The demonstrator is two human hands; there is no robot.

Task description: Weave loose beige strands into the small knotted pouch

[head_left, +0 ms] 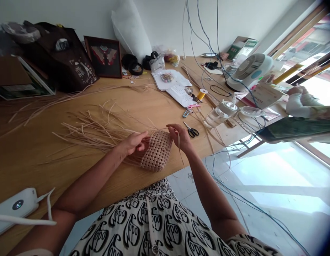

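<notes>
A woven piece [157, 152] of tan strips in a tight knotted pattern lies near the front edge of the wooden table. Long loose strips [86, 133] fan out from its left side. My left hand [133, 143] is closed at that side, thumb stretched along the weave, with strips in its curled fingers. At the upper right corner, my right hand [181, 138] is closed with a thin strip [180, 154] hanging from its fingers. The fingertips of my right hand are partly hidden. Black-handled scissors [192, 131] lie just right of that hand.
Papers [171, 81], a yellow thread spool [202, 94] and a clear jar [219, 113] lie beyond my hands. A white fan [250, 73] and hanging cables stand at right, near another person's arm [299, 105]. A white power bank [17, 206] sits front left; a framed piece [103, 57] leans behind.
</notes>
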